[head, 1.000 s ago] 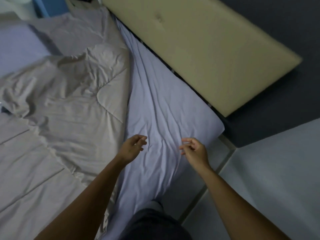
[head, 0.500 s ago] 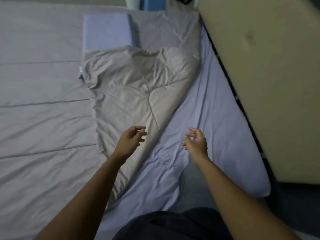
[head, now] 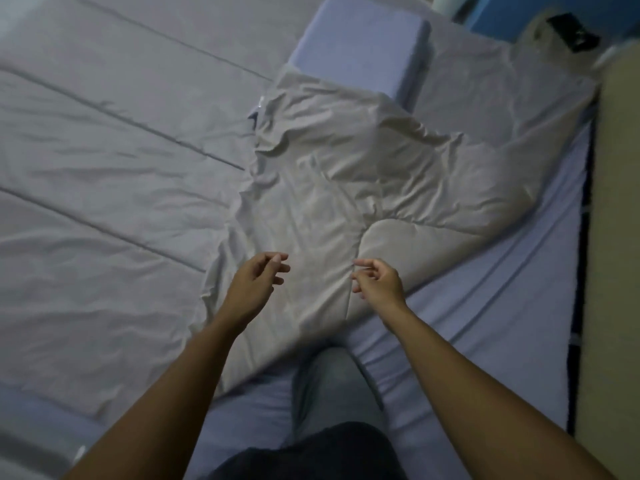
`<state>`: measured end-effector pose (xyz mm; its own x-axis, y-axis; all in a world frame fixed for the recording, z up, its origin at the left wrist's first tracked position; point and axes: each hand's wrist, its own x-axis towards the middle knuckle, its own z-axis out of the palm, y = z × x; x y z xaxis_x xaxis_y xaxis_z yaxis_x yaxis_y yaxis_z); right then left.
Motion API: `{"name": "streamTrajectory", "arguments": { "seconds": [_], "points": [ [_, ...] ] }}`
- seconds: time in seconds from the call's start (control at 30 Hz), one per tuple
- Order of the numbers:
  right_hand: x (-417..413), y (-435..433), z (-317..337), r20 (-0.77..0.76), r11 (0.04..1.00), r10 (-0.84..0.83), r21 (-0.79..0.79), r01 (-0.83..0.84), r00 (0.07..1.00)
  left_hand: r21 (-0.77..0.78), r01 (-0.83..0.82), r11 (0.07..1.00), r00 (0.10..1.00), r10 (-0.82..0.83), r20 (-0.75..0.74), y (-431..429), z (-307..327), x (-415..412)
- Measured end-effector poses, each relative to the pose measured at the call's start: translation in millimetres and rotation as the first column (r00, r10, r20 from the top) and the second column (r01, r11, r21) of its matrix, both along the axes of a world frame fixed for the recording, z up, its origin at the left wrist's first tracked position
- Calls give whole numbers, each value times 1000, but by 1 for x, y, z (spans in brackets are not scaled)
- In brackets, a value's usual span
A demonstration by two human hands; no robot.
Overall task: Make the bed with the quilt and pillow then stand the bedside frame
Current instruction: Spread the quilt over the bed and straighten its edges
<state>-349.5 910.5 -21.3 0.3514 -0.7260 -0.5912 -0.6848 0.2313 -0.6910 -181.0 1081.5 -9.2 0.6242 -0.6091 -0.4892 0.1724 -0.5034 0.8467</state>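
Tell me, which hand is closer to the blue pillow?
The right hand. It hovers nearer the pillow at the far right; the left hand sits further left.

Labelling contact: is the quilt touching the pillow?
Touching. The head view shows the quilt's crumpled top edge lying over the near end of the pillow, with no gap.

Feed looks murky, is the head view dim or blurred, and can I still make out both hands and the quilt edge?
Head view: dim, bluish, no glare; soft overall, most smeared at the bottom edge. Left hand and right hand read clearly, fingers loosely curled, holding nothing; the quilt edge against the sheet is distinct.
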Motion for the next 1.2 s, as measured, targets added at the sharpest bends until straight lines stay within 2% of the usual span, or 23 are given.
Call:
{"name": "streamTrajectory", "arguments": {
  "seconds": [0.13,0.2,0.27,0.37,0.47,0.57,0.63,0.7,0.77,0.93,1.03,1.2],
  "points": [
    [72,-63,-36,-29,978,199,-65,-200,980,86,-110,990,993,106,47,-32,-38,31],
    [116,-91,-50,-54,924,352,-140,-356,934,91,-178,980,983,172,68,-50,-59,48],
    [161,-119,-66,-65,826,501,-262,-499,863,83,-230,970,968,219,122,-67,-83,63],
    [228,-160,-87,-130,636,639,-467,-615,759,151,-300,942,909,234,346,-79,-130,86],
    [290,-194,-97,-316,465,630,-578,-671,709,353,-373,858,869,190,457,-76,-170,106],
    [344,-223,-101,-479,321,619,-570,-757,623,493,-402,772,847,108,521,-60,-189,109],
    [362,-239,-104,-504,323,637,-512,-796,583,526,-411,745,863,133,487,-50,-191,96],
    [369,-251,-114,-471,383,648,-477,-791,598,545,-413,729,874,149,462,-43,-195,82],
    [359,-254,-126,-487,401,627,-468,-787,609,556,-355,751,879,65,473,-36,-199,69],
    [309,-256,-126,-570,325,523,-554,-766,634,512,-231,828,881,-45,470,-25,-195,45],
    [274,-255,-115,-559,299,492,-610,-733,667,416,-171,893,837,-90,539,-23,-183,35],
    [192,-227,-104,-530,404,401,-630,-663,748,276,-118,954,881,-28,473,-13,-143,2]
  ]
}}
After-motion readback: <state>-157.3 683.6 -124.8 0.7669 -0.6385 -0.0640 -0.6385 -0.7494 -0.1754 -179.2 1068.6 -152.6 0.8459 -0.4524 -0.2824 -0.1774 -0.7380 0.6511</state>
